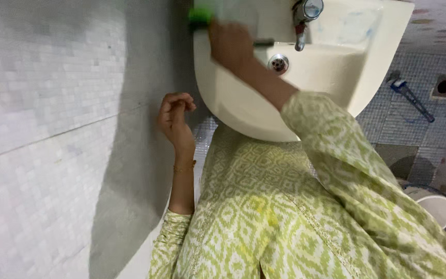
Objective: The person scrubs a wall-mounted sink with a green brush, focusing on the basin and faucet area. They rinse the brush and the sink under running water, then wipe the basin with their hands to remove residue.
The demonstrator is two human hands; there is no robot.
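While the right hand [229, 42] reaches up to the top centre of the frame, it grips a green brush [201, 17] and presses it on the back ledge of the basin [243, 111]. That brush shows only as a bright green block just left of the fingers, with a darker strip along its lower edge; motion blur smears it, and whether it has bristles or a sponge face cannot be told. A dark, thin piece juts from the other side of the hand toward the tap [302, 20], perhaps its handle, too blurred to be sure.

Cream and rounded, the basin fills the upper middle, its metal drain [278, 63] just right of the forearm. Its upper edge is cut off by the frame.

At centre left, the left hand [175, 116] hangs beside the basin's rim, fingers curled loosely inward on nothing, a thin bangle [184, 168] at the wrist.

On the tiled floor at upper right lies a blue-handled tool [412, 98], its head too small to make out, near a floor drain [444, 86].
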